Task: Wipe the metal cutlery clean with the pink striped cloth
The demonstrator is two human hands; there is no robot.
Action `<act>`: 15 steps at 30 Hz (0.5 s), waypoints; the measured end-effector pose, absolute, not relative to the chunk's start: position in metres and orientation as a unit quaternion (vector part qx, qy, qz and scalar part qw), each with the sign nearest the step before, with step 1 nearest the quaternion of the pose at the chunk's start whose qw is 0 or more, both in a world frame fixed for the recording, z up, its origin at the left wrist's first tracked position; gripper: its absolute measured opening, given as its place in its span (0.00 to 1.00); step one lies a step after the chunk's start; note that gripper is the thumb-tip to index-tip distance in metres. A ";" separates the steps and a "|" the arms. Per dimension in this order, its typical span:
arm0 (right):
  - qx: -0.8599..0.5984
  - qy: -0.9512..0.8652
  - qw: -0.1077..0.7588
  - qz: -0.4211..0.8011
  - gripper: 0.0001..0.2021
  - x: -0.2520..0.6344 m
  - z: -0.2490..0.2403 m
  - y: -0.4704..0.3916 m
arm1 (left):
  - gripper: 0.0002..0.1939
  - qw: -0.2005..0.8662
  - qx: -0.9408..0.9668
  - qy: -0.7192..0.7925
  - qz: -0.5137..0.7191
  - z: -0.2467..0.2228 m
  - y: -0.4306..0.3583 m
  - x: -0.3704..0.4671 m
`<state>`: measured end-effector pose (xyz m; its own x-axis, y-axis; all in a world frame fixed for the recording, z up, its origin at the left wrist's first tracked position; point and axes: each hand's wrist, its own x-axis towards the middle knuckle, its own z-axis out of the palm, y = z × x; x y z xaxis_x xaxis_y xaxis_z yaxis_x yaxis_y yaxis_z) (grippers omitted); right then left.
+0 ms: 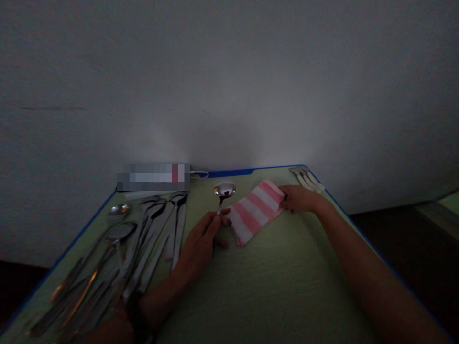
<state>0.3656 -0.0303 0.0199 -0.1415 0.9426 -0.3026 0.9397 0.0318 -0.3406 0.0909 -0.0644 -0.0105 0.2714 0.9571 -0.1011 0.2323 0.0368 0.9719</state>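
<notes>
My left hand point(205, 239) is closed on the handle of a shiny ladle point(224, 190), its bowl pointing away from me above the green table point(272, 291). A pink-and-white striped cloth point(256, 211) stretches between my hands, its left end at my left fingers. At its right end, my right hand point(296, 198) pinches the cloth's edge. To the left of my left hand lie several spoons, ladles and other long utensils point(156, 210), spread out and partly overlapping.
Several forks point(304, 177) lie at the table's back right corner. A blurred-out box point(154, 177) with a white cable point(201, 173) is at the back left. A pale wall point(229, 86) rises behind the table's blue edge.
</notes>
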 end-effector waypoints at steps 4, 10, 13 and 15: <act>-0.618 -0.731 0.028 0.288 0.14 0.366 0.018 -0.029 | 0.15 0.529 0.611 0.481 0.342 -0.012 -0.062 0.089; -0.606 -0.713 0.051 0.348 0.13 0.374 0.012 -0.026 | 0.17 0.544 0.600 0.472 0.349 -0.009 -0.062 0.089; -0.606 -0.702 0.052 0.370 0.10 0.377 0.014 -0.026 | 0.17 0.536 0.598 0.484 0.347 -0.009 -0.063 0.090; -0.604 -0.698 0.055 0.380 0.08 0.379 0.016 -0.027 | 0.17 0.537 0.592 0.491 0.346 -0.010 -0.063 0.090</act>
